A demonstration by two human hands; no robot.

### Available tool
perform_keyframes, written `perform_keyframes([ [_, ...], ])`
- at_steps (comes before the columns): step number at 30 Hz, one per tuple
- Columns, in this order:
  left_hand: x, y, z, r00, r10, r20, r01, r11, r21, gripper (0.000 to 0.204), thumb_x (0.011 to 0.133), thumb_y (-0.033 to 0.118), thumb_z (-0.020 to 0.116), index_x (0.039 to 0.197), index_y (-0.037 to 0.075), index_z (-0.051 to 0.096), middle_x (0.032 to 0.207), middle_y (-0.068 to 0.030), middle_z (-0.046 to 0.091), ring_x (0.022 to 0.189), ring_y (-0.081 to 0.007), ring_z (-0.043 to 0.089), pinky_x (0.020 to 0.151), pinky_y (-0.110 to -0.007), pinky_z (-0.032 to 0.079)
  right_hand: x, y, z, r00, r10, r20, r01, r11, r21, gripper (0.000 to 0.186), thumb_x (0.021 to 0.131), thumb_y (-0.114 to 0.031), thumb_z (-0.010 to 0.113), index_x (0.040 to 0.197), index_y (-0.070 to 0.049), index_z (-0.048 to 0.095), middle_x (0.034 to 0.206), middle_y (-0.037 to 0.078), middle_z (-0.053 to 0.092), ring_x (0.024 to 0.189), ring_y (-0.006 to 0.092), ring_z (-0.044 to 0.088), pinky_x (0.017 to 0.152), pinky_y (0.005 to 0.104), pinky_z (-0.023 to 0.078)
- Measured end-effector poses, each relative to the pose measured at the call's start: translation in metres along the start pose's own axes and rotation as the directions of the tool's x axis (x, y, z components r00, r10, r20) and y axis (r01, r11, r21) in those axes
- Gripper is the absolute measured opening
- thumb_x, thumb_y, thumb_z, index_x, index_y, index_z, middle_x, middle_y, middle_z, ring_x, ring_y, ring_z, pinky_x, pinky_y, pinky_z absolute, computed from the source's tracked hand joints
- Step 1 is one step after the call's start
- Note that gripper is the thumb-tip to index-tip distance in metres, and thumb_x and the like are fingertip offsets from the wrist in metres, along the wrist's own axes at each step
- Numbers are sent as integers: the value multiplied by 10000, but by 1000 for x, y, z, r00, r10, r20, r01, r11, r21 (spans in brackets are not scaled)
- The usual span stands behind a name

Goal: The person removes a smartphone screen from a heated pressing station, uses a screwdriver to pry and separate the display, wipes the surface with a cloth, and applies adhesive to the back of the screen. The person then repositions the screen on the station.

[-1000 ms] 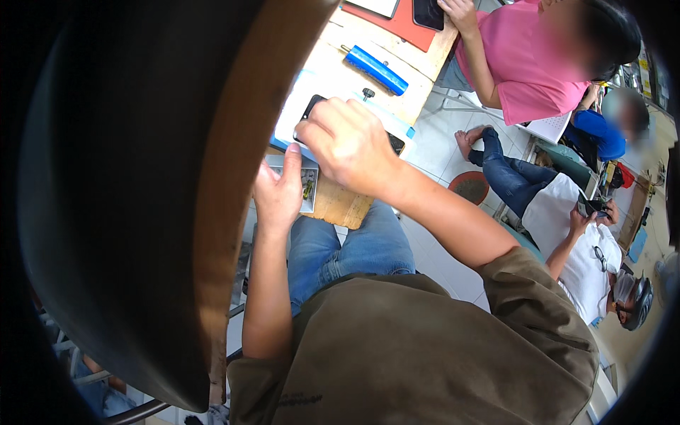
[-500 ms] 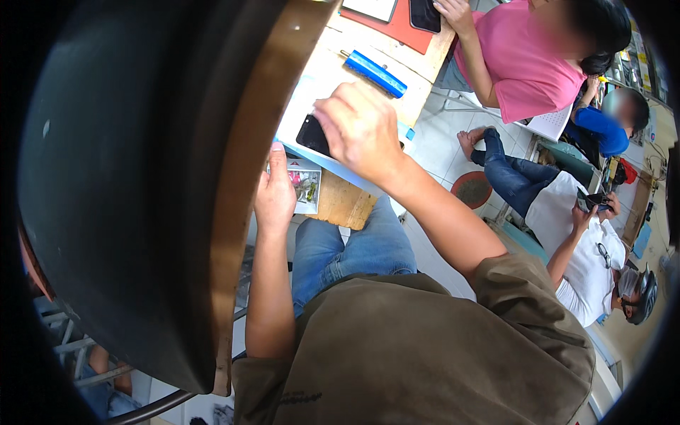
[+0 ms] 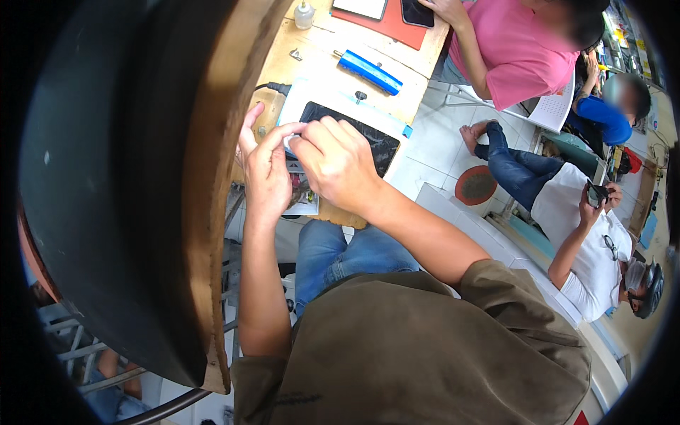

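A black glass phone-sized panel (image 3: 372,142) lies on a white-and-blue plate device (image 3: 297,99) on the wooden table. My right hand (image 3: 333,159) is closed over its near-left corner, fingertips curled on something I cannot make out. Beside it, my left hand (image 3: 265,166) has fingers apart, its thumb reaching my right fingertips. Partly hidden below both hands is a box of small parts (image 3: 305,205).
Beyond are a blue cylinder (image 3: 368,71), a small bottle (image 3: 303,15), a black cord (image 3: 273,86) and a red mat (image 3: 400,34). A person in pink (image 3: 517,60) is at the table; others sit rightward. A large dark panel (image 3: 113,184) fills the left.
My left hand has risen, fingers now spread, toward the plate device. My right hand has moved down and left to meet it. More of the black panel and table shows.
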State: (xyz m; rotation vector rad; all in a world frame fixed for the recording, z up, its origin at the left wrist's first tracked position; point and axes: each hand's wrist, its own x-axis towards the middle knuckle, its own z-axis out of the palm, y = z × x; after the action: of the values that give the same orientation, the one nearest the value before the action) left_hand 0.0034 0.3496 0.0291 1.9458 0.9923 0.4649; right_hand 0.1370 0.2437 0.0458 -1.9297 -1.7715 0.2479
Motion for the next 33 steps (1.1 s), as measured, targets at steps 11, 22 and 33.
perform_keyframes([
  [11,0,1,-1,999,-18,32,16,998,58,314,1071,173,479,1099,212,789,1471,-150,472,1375,-352,384,1172,-476,278,-14,6,6,988,-8,-157,16,999,46,306,667,-39,738,968,-72,695,834,38,554,745,218,559,631,356,419],
  [22,-1,1,2,1000,-29,12,28,998,55,286,1041,111,518,1097,200,785,1432,-161,503,1358,-355,409,1150,-460,303,-18,11,14,999,-2,-33,4,999,54,245,688,-47,736,926,-67,684,827,42,545,748,222,560,637,353,425],
  [33,-5,10,2,998,-53,-19,55,996,68,277,1043,103,517,1110,176,775,1423,-157,512,1354,-358,411,1143,-461,313,-18,17,-21,966,34,-255,-37,999,-7,193,704,-94,677,893,-61,682,856,52,564,800,223,578,655,347,436],
])
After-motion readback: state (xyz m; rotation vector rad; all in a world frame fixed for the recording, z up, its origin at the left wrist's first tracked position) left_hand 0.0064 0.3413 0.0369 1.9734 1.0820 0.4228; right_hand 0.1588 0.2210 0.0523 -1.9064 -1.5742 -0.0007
